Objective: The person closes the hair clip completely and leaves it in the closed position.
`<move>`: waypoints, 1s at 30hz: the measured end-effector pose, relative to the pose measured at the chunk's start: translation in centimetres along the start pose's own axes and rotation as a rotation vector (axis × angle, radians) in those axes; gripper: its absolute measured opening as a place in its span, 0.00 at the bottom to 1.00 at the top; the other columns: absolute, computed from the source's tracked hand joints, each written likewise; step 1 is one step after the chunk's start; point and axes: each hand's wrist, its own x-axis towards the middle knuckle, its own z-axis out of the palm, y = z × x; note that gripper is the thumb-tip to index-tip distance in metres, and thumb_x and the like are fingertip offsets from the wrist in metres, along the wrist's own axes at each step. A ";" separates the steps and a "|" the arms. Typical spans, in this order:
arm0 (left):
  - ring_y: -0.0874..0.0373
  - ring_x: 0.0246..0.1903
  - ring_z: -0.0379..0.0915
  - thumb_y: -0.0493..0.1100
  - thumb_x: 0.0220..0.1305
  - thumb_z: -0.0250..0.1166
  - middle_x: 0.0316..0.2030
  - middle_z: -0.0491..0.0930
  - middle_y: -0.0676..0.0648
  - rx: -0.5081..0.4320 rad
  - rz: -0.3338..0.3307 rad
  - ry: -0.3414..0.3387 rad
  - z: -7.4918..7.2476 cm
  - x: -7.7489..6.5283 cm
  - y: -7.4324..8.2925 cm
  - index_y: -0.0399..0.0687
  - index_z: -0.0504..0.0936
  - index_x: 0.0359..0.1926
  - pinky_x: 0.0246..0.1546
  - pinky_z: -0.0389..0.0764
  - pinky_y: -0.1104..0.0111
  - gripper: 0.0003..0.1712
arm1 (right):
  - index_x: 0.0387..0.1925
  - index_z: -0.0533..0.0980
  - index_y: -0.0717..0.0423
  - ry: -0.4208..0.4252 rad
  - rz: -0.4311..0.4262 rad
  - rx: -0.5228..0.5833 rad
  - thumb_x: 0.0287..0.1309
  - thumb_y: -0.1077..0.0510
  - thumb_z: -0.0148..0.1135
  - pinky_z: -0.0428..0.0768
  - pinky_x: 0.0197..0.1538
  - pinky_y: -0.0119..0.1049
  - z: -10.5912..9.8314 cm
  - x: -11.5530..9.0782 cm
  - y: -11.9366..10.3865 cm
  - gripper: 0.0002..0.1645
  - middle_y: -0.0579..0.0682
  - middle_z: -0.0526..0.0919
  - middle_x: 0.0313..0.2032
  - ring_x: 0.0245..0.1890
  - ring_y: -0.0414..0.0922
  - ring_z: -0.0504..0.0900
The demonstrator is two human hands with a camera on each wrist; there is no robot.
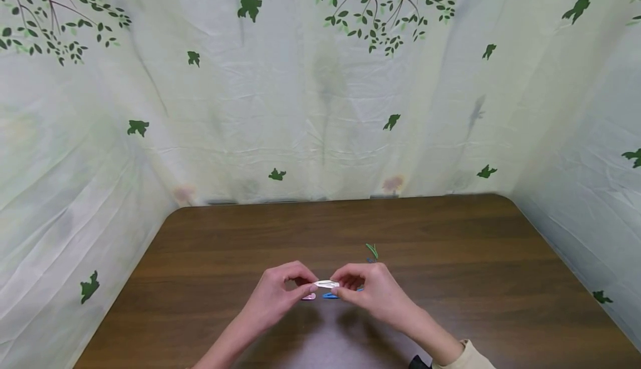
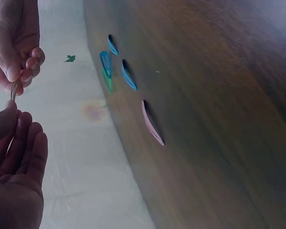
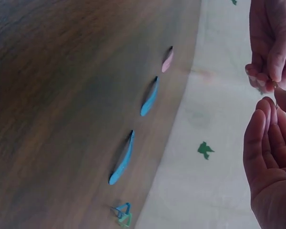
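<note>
A white snap hair clip (image 1: 327, 284) is held up over the table between both hands. The left hand (image 1: 281, 292) pinches one end with thumb and fingertips, and the right hand (image 1: 374, 292) pinches the other. Little of the clip shows in the wrist views, where fingers cover most of it. Below lie a pink hair clip (image 2: 153, 125) and two blue hair clips (image 3: 150, 98), spaced in a row. Beyond the row's right end, a green hair clip (image 1: 372, 250) lies against another blue clip (image 2: 105, 64); both look bent open.
The brown wooden table (image 1: 225, 246) has rounded far corners. A pale curtain (image 1: 320, 107) printed with leaves and birds hangs behind it and along both sides. A dark band and a beige sleeve (image 1: 466, 356) are at the right forearm.
</note>
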 end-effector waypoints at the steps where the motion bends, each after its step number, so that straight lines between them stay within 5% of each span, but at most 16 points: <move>1: 0.62 0.32 0.80 0.40 0.57 0.73 0.32 0.82 0.57 0.024 0.005 -0.007 -0.1 -0.1 -0.1 0.49 0.87 0.34 0.34 0.82 0.65 0.04 | 0.34 0.83 0.45 -0.003 0.000 -0.003 0.57 0.56 0.72 0.80 0.34 0.33 0.1 0.0 0.1 0.04 0.36 0.82 0.27 0.28 0.36 0.80; 10: 0.65 0.32 0.78 0.40 0.58 0.73 0.31 0.82 0.60 0.134 0.021 -0.044 -0.7 -1.0 -1.1 0.55 0.86 0.34 0.36 0.79 0.69 0.05 | 0.35 0.84 0.47 -0.066 -0.007 -0.023 0.56 0.57 0.72 0.79 0.33 0.32 1.0 0.1 0.8 0.05 0.35 0.82 0.27 0.29 0.36 0.79; 30: 0.65 0.32 0.78 0.35 0.58 0.72 0.31 0.83 0.55 0.153 -0.143 -0.073 -1.4 -2.9 -2.8 0.54 0.84 0.33 0.36 0.80 0.69 0.08 | 0.33 0.83 0.49 -0.172 0.047 -0.050 0.53 0.64 0.71 0.78 0.32 0.27 3.6 0.8 1.5 0.08 0.33 0.79 0.24 0.26 0.31 0.77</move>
